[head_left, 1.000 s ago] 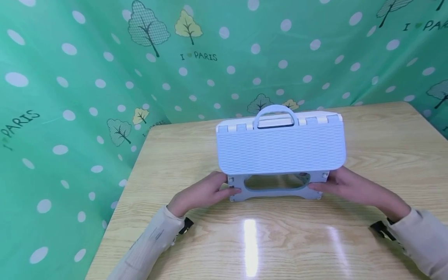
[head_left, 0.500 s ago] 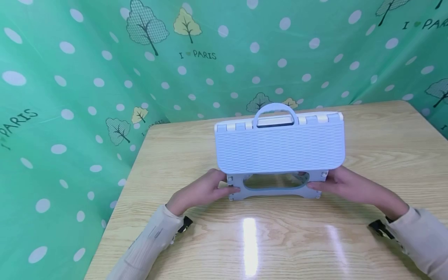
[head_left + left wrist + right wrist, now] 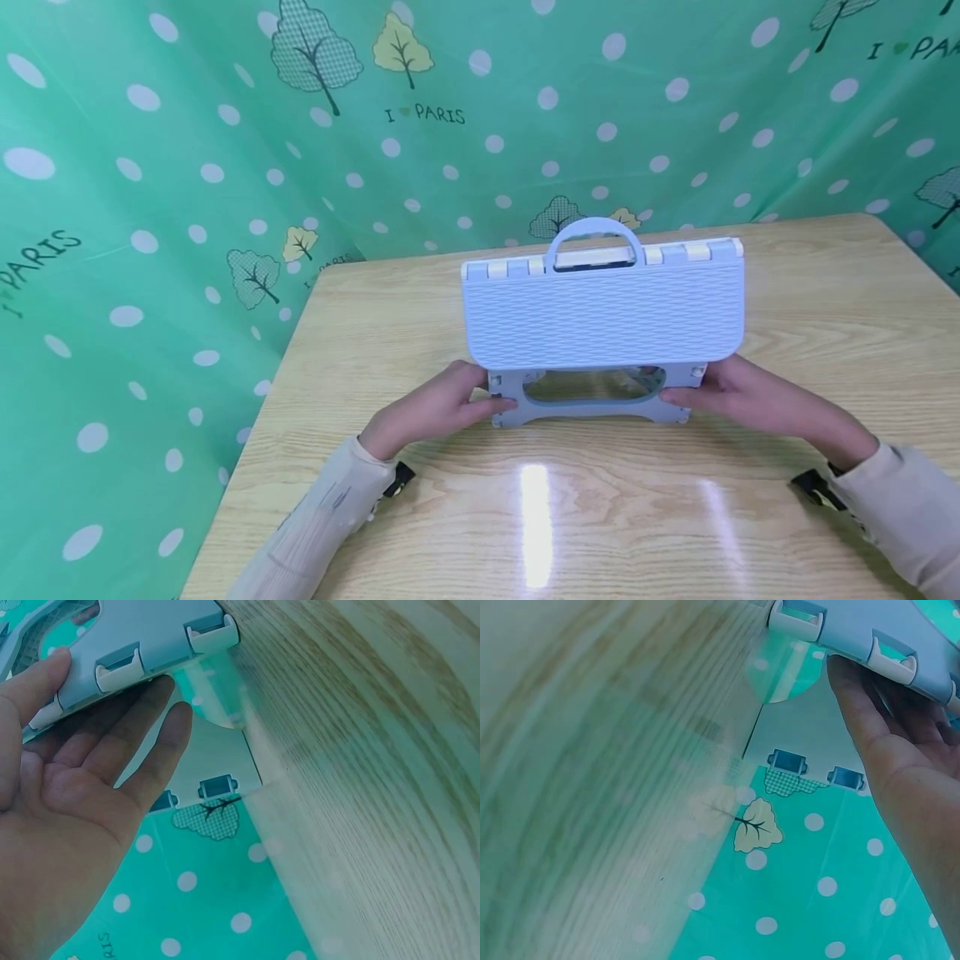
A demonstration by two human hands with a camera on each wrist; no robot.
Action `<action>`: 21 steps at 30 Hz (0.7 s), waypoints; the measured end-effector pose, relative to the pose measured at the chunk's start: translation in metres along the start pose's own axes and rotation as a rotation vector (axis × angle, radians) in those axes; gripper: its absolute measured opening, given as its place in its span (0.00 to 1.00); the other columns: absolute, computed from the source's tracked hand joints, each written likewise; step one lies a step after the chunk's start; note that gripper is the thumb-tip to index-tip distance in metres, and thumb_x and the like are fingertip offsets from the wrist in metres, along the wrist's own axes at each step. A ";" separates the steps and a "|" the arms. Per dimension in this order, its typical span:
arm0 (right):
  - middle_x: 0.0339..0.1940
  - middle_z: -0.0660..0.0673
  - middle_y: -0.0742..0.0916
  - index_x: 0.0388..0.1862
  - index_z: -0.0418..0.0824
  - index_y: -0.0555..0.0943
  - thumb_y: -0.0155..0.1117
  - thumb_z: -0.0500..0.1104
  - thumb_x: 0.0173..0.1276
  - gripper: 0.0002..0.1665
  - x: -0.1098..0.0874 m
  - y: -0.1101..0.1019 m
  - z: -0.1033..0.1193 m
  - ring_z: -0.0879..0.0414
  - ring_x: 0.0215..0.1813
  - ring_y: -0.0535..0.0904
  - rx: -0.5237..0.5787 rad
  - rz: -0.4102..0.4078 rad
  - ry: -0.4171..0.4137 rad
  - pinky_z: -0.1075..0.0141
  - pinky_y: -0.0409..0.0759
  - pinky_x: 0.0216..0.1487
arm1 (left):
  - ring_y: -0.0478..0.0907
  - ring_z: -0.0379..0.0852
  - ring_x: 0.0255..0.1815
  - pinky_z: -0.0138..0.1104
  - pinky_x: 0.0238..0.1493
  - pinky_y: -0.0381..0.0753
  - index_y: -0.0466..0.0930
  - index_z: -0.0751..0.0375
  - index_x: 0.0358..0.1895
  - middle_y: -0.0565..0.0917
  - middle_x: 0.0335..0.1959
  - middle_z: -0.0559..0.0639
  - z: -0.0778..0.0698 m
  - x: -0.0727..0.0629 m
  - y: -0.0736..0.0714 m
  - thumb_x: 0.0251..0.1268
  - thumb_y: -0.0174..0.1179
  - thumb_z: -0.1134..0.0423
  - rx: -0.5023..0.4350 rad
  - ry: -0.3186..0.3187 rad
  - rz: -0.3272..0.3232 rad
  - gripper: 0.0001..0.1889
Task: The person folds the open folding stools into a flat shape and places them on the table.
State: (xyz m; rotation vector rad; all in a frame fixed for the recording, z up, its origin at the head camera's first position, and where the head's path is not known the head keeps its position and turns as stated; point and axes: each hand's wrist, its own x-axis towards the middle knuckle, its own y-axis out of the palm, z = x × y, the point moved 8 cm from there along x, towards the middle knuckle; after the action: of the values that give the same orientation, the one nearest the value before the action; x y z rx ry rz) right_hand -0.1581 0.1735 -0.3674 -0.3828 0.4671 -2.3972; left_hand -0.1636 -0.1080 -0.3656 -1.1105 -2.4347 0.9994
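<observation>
A light-blue and white folding step stool point(image 3: 603, 317) stands partly folded on the table, its woven-textured near panel sloping down toward me. The arched carry handle point(image 3: 595, 225) sticks up from the hinge line at the top. On the left, my left hand point(image 3: 438, 410) grips the edge of the near leg panel point(image 3: 592, 410), thumb in front and fingers behind. My right hand point(image 3: 765, 404) holds that panel's right edge the same way. Both wrist views show the fingers reaching behind this leg; the second leg panel point(image 3: 217, 750) stands farther back.
The wood-grain table point(image 3: 390, 317) spreads around the stool, with bright light reflections in front. Behind and to the left hangs a green curtain point(image 3: 450, 125) with white dots and printed trees. Black straps point(image 3: 401, 479) show at both wrists.
The stool's hinge and handle have risen very slightly, and less of the white far panel shows behind the hinge. Both hands keep their hold on the leg panel.
</observation>
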 end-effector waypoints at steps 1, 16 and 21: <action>0.76 0.52 0.62 0.82 0.52 0.43 0.61 0.29 0.70 0.53 0.000 0.000 0.000 0.55 0.63 0.69 0.001 -0.002 0.005 0.59 0.82 0.41 | 0.65 0.33 0.22 0.30 0.27 0.72 0.79 0.52 0.52 0.84 0.35 0.41 0.000 0.000 0.000 0.75 0.57 0.55 -0.001 0.000 0.001 0.10; 0.73 0.51 0.65 0.81 0.52 0.45 0.62 0.29 0.70 0.52 0.000 -0.001 0.000 0.57 0.63 0.71 -0.014 -0.018 0.018 0.60 0.82 0.41 | 0.73 0.34 0.27 0.31 0.29 0.76 0.76 0.59 0.61 0.84 0.43 0.36 -0.002 0.002 0.000 0.76 0.56 0.57 -0.007 0.039 -0.010 0.17; 0.71 0.52 0.67 0.81 0.50 0.46 0.62 0.29 0.70 0.50 0.001 0.000 0.001 0.57 0.62 0.72 -0.026 -0.014 0.010 0.61 0.82 0.42 | 0.74 0.35 0.28 0.32 0.30 0.77 0.75 0.60 0.62 0.84 0.44 0.36 -0.001 0.002 0.000 0.76 0.56 0.58 -0.021 0.032 -0.006 0.17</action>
State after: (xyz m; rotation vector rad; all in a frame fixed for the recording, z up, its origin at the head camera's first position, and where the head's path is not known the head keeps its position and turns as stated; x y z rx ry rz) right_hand -0.1581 0.1724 -0.3666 -0.3867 0.5015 -2.4099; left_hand -0.1639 -0.1061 -0.3652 -1.1171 -2.4266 0.9496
